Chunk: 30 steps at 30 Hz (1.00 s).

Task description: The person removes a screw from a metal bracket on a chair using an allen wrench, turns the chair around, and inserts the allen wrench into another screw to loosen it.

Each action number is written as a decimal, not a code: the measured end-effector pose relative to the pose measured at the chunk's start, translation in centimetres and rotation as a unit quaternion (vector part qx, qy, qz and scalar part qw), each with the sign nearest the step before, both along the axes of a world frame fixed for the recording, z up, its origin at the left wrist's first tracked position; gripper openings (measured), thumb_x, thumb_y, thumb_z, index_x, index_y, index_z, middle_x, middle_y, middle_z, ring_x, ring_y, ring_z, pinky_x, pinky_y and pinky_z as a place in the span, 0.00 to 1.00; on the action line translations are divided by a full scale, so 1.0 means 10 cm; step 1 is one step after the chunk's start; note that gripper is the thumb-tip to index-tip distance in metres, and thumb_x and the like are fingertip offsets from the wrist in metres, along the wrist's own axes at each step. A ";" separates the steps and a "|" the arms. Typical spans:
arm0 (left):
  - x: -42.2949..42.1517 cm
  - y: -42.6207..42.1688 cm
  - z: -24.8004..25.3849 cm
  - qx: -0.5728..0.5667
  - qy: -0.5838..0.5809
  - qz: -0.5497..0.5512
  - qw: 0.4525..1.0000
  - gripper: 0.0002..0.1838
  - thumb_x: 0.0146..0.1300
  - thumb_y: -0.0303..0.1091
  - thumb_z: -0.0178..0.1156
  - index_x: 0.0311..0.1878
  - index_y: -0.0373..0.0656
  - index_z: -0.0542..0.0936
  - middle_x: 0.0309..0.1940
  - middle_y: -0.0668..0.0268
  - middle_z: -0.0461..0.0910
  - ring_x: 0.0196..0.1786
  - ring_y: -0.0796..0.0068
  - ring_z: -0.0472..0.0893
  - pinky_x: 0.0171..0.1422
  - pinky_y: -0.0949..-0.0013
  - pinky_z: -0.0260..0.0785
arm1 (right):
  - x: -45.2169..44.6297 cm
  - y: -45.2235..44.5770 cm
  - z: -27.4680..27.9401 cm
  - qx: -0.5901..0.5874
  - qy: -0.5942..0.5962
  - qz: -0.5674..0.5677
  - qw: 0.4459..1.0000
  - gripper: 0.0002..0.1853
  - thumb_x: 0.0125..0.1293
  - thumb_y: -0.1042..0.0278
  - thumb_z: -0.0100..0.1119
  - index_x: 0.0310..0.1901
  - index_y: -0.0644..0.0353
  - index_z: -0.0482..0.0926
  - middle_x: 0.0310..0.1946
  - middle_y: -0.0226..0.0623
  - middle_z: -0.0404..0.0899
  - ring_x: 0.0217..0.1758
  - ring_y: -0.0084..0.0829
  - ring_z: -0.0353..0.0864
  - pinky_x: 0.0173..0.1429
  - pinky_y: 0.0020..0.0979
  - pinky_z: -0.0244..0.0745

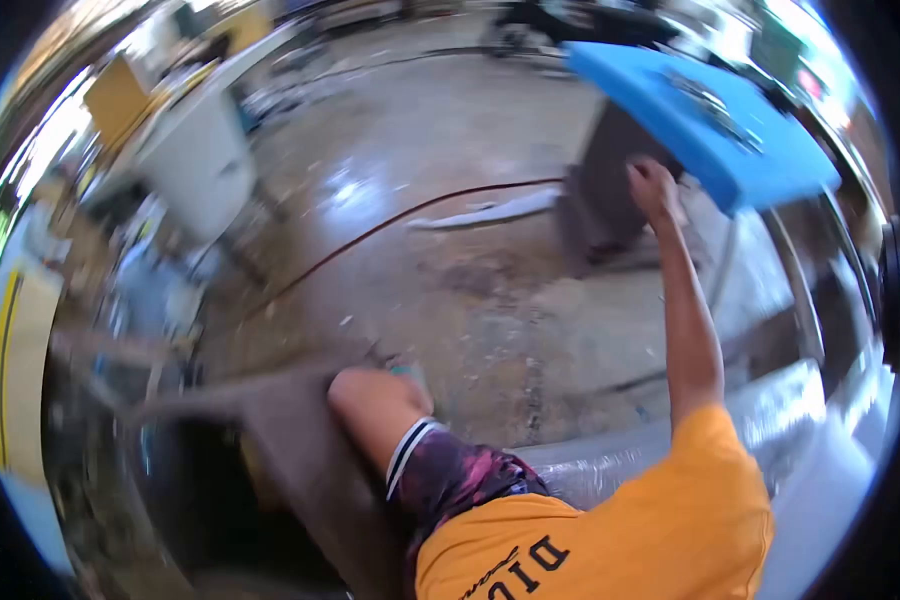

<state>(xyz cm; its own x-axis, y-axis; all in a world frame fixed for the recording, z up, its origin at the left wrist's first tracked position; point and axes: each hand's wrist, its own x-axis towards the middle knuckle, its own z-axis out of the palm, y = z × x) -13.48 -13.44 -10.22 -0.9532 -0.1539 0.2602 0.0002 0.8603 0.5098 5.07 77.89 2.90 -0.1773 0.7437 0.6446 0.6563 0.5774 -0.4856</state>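
My right hand [655,190] is stretched forward at the upper right, its fingers curled together with nothing visible in them. It overlaps the edge of a dark brown upright piece [605,190], just left of a blue-topped table [710,125]; whether it touches the brown piece I cannot tell. Several small metal parts [712,108] lie on the blue top. My left hand is out of the picture. Close to my bent knee, at the lower left, is a brown, open-sided frame or box [300,440], blurred, with a dark inside.
A thin reddish hose or cord [400,217] curves across the wet-looking floor beside a whitish strip [490,212]. A white cabinet-like piece [200,165] and clutter stand at the left. Clear plastic-wrapped material [610,465] lies beside me at the right. A motorbike-like shape [580,25] is at the back.
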 end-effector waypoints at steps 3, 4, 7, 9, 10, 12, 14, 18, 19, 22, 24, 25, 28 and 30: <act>0.56 -0.94 0.11 -0.121 0.039 -0.041 0.991 0.15 0.71 0.37 0.52 0.50 0.35 0.79 0.44 0.46 0.81 0.44 0.49 0.78 0.48 0.53 0.70 | -0.89 -1.12 -0.30 -0.222 0.065 0.168 0.958 0.12 0.70 0.65 0.60 0.41 0.68 0.85 0.26 0.38 0.83 0.27 0.21 0.74 0.34 0.31 0.72; 0.56 -0.71 0.47 -0.086 -0.099 -0.024 0.991 0.17 0.73 0.37 0.51 0.58 0.37 0.78 0.49 0.46 0.80 0.48 0.48 0.79 0.54 0.52 0.70 | -1.18 -1.51 -0.38 -0.265 0.026 0.229 0.936 0.11 0.71 0.66 0.60 0.41 0.67 0.86 0.28 0.35 0.84 0.27 0.19 0.75 0.31 0.27 0.71; 0.65 -0.12 1.25 -0.213 -0.124 -0.135 0.960 0.13 0.75 0.34 0.51 0.51 0.39 0.83 0.44 0.50 0.83 0.47 0.50 0.80 0.52 0.51 0.69 | -2.03 -2.92 -0.34 -0.352 0.041 0.490 0.797 0.10 0.74 0.70 0.58 0.47 0.68 0.84 0.35 0.33 0.86 0.27 0.18 0.76 0.31 0.23 0.71; 0.45 0.39 1.88 -0.004 -0.227 -0.044 0.973 0.17 0.73 0.41 0.56 0.36 0.36 0.83 0.26 0.49 0.78 0.30 0.47 0.79 0.38 0.51 0.69 | -2.29 -3.96 -0.08 -0.389 -0.023 0.616 0.685 0.09 0.73 0.76 0.58 0.48 0.68 0.85 0.40 0.34 0.86 0.33 0.18 0.78 0.36 0.22 0.72; 0.46 0.53 2.06 -0.002 -0.270 -0.047 0.962 0.20 0.73 0.43 0.57 0.33 0.35 0.82 0.24 0.47 0.77 0.29 0.46 0.79 0.36 0.51 0.68 | -2.32 -4.40 0.04 -0.415 -0.040 0.663 0.622 0.09 0.72 0.79 0.58 0.49 0.67 0.85 0.41 0.34 0.86 0.35 0.18 0.78 0.37 0.22 0.72; 0.27 0.58 2.14 0.015 -0.314 -0.044 0.948 0.22 0.73 0.45 0.57 0.31 0.34 0.81 0.22 0.46 0.76 0.27 0.45 0.78 0.34 0.51 0.68 | -2.57 -5.06 0.23 -0.128 -0.194 0.807 0.543 0.17 0.63 0.76 0.67 0.55 0.56 0.84 0.44 0.37 0.86 0.39 0.36 0.85 0.44 0.32 0.81; 0.20 0.59 2.18 -0.004 -0.322 -0.107 0.941 0.25 0.74 0.47 0.55 0.28 0.34 0.81 0.21 0.47 0.76 0.27 0.47 0.77 0.35 0.52 0.68 | -2.56 -5.62 0.30 -0.091 -0.187 0.853 0.478 0.16 0.63 0.73 0.67 0.53 0.58 0.83 0.42 0.39 0.83 0.38 0.42 0.83 0.42 0.35 0.81; 0.22 0.56 2.17 -0.008 -0.372 -0.122 0.920 0.26 0.73 0.48 0.55 0.26 0.34 0.81 0.21 0.48 0.77 0.26 0.47 0.77 0.35 0.53 0.69 | -2.46 -6.17 0.08 0.049 -0.165 0.897 0.407 0.10 0.64 0.68 0.64 0.45 0.61 0.79 0.39 0.39 0.79 0.36 0.45 0.81 0.38 0.40 0.80; 0.20 0.51 2.15 0.013 -0.393 -0.128 0.910 0.26 0.73 0.48 0.55 0.26 0.34 0.81 0.21 0.48 0.77 0.26 0.48 0.77 0.35 0.53 0.69 | -2.46 -6.24 0.02 0.057 -0.187 0.902 0.385 0.08 0.64 0.68 0.62 0.42 0.61 0.77 0.37 0.40 0.78 0.37 0.45 0.82 0.38 0.42 0.81; 0.18 0.38 2.12 0.061 -0.417 -0.123 0.898 0.25 0.73 0.47 0.57 0.25 0.35 0.79 0.17 0.54 0.72 0.23 0.59 0.70 0.31 0.57 0.64 | -2.46 -6.39 -0.05 0.074 -0.222 0.906 0.354 0.06 0.64 0.68 0.59 0.38 0.61 0.75 0.35 0.42 0.77 0.38 0.45 0.83 0.39 0.44 0.81; 0.14 0.29 2.06 0.091 -0.418 -0.119 0.896 0.25 0.73 0.46 0.59 0.24 0.36 0.76 0.14 0.60 0.66 0.20 0.71 0.64 0.28 0.60 0.59 | -2.45 -6.45 -0.09 0.085 -0.238 0.903 0.349 0.05 0.64 0.69 0.58 0.38 0.60 0.76 0.35 0.43 0.78 0.38 0.46 0.83 0.40 0.45 0.81; 0.10 0.22 2.02 0.020 -0.347 -0.145 0.926 0.23 0.72 0.45 0.60 0.26 0.35 0.77 0.15 0.59 0.66 0.21 0.71 0.64 0.28 0.61 0.59 | -2.43 -6.50 -0.11 0.047 -0.283 0.889 0.356 0.06 0.64 0.69 0.58 0.38 0.61 0.76 0.34 0.46 0.79 0.39 0.49 0.84 0.41 0.47 0.81; -0.10 0.16 2.01 -0.040 -0.248 -0.165 0.954 0.21 0.71 0.44 0.61 0.28 0.35 0.77 0.18 0.58 0.68 0.24 0.71 0.66 0.30 0.62 0.60 | -2.46 -6.59 -0.12 -0.056 -0.367 0.853 0.366 0.07 0.64 0.67 0.58 0.38 0.63 0.79 0.32 0.53 0.82 0.40 0.53 0.85 0.44 0.51 0.80; -0.31 0.14 1.93 -0.027 -0.225 -0.162 0.960 0.21 0.70 0.44 0.61 0.29 0.34 0.76 0.20 0.56 0.69 0.25 0.70 0.67 0.32 0.62 0.61 | -2.52 -6.62 -0.16 -0.123 -0.405 0.827 0.369 0.09 0.64 0.66 0.58 0.37 0.64 0.80 0.31 0.56 0.82 0.40 0.55 0.85 0.45 0.52 0.80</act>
<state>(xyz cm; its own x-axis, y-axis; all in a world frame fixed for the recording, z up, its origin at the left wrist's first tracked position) -16.60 -12.01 9.12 -0.9665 0.1727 -0.1899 0.0633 0.8773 0.4758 -20.13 11.67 1.27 -0.5805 -0.7963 -0.1698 -0.5092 0.5178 -0.6875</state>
